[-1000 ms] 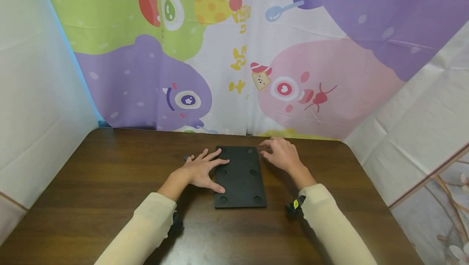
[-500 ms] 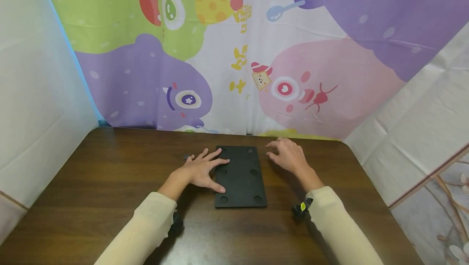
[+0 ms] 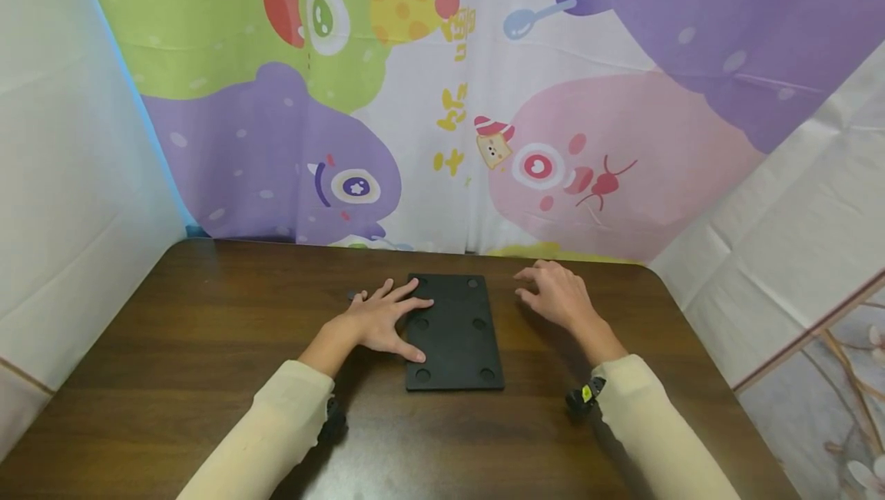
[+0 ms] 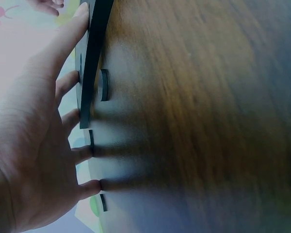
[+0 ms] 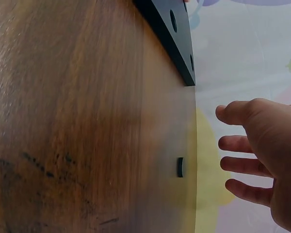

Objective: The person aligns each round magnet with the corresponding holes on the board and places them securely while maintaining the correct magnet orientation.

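A black rectangular board (image 3: 452, 339) with several round recesses lies on the table. My left hand (image 3: 376, 325) is spread over its left edge, thumb and two fingertips on the board and the other fingers reaching to the table on the left. Small black discs (image 4: 104, 85) sit by the board and near those outer fingers in the left wrist view. To the right of the board, my right hand (image 3: 558, 293) hovers over the table with loosely bent fingers and nothing in them. Below it, the right wrist view shows another small black disc (image 5: 180, 167), hidden from the head view.
The brown wooden table (image 3: 228, 354) runs back to a printed cartoon curtain (image 3: 442, 100). White cloth panels (image 3: 90, 177) close off the left and right sides. A small dark camera (image 3: 584, 399) is strapped at the right wrist.
My right hand has drawn away from the board's right edge, moving right over the table. My left hand and the board stay where they were.
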Demonstrator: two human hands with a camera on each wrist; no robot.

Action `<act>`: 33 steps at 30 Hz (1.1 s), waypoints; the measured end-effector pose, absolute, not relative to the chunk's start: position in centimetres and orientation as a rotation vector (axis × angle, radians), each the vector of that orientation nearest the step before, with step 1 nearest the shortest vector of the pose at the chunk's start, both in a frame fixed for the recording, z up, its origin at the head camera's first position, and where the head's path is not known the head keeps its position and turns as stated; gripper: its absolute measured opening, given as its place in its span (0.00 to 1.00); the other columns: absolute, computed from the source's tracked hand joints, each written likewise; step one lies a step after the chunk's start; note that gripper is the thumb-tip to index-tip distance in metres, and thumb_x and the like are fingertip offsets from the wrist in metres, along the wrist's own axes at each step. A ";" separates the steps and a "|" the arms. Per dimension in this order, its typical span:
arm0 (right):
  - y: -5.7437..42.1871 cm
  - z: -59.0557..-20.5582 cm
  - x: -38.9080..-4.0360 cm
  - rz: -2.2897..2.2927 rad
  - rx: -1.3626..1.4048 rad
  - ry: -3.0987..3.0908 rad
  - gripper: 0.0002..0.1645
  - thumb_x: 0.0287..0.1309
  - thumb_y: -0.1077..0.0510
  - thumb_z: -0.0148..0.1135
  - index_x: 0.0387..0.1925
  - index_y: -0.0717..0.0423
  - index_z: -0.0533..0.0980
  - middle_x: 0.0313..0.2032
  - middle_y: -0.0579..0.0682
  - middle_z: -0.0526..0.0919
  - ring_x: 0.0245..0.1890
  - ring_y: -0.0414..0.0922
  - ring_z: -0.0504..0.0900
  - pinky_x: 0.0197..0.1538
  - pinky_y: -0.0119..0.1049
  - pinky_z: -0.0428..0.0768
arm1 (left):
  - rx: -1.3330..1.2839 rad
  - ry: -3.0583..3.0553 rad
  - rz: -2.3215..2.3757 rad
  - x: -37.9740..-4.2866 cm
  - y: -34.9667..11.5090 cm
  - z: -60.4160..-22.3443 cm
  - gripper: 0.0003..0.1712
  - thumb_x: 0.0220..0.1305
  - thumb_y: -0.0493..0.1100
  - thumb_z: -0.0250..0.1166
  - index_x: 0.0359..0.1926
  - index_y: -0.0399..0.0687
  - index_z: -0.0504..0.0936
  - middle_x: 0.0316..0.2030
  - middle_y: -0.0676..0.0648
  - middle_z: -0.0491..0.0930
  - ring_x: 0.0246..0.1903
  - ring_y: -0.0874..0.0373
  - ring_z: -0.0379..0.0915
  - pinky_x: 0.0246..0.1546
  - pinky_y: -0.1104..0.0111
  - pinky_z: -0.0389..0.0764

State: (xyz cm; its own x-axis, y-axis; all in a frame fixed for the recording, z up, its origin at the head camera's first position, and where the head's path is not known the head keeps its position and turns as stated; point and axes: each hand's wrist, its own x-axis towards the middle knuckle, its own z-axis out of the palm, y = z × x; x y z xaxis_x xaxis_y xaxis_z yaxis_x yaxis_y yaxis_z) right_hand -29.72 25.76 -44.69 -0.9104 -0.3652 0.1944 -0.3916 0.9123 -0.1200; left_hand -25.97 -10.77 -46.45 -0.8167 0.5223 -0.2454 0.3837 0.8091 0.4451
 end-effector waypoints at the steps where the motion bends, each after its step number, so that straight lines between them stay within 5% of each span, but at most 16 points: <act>1: 25.8 -44.6 -29.7 0.235 0.578 -2.905 0.19 0.72 0.50 0.78 0.60 0.48 0.91 0.55 0.54 0.93 0.48 0.56 0.91 0.35 0.47 0.87 | 0.683 2.635 0.539 -26.0 -10.8 -46.5 0.61 0.61 0.73 0.79 0.89 0.70 0.63 0.95 0.48 0.41 0.93 0.29 0.33 0.85 0.20 0.44; 26: 27.8 -44.3 -29.3 0.187 0.531 -2.929 0.20 0.71 0.51 0.78 0.60 0.50 0.91 0.54 0.56 0.92 0.47 0.57 0.91 0.33 0.48 0.87 | 0.669 2.630 0.534 -26.1 -10.8 -46.6 0.61 0.61 0.74 0.79 0.89 0.71 0.62 0.95 0.49 0.40 0.93 0.30 0.31 0.86 0.22 0.43; 33: 28.0 -43.9 -29.3 0.182 0.505 -3.013 0.23 0.71 0.48 0.78 0.64 0.49 0.90 0.58 0.58 0.91 0.53 0.60 0.90 0.39 0.52 0.89 | 0.669 2.632 0.521 -26.1 -10.7 -46.6 0.61 0.62 0.74 0.78 0.89 0.71 0.62 0.95 0.50 0.40 0.93 0.31 0.31 0.86 0.22 0.43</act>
State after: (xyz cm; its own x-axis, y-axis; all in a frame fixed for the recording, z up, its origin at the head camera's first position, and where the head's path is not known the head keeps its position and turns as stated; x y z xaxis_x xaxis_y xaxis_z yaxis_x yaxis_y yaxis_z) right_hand -29.32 28.01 -43.95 -0.9425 -0.3193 0.0991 -0.3289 0.9387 -0.1034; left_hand -26.12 -10.74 -46.56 -0.8171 0.5136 -0.2618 0.3750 0.8185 0.4353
